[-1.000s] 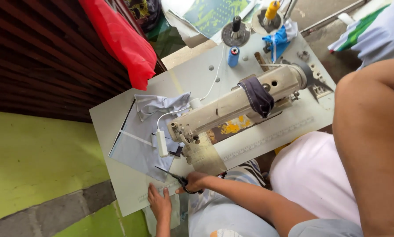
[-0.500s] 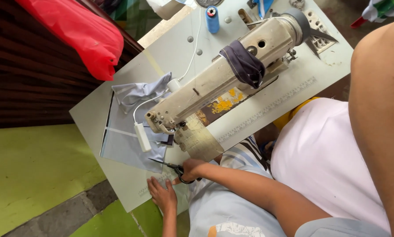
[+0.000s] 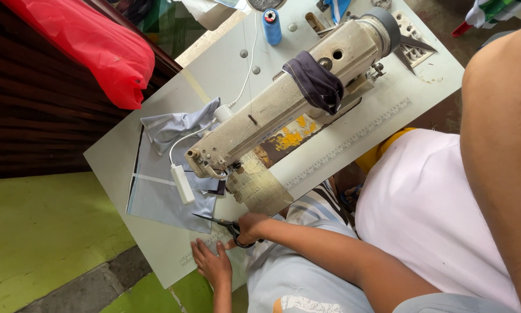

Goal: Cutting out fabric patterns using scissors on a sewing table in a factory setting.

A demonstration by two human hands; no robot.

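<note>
at a worn cream sewing machine [image 3: 283,104], a person's right hand [image 3: 250,227] grips black scissors [image 3: 225,225], blades reaching the pale blue-grey fabric [image 3: 162,191] lying left of the machine's needle end; trimming appears under way, and the next snip calls for steadying the cloth. the left hand [image 3: 211,264] lies flat, fingers spread, on the grey table [image 3: 115,165]. a red bag [image 3: 92,46] hangs beyond the machine; green floor [image 3: 34,243] below.
</note>
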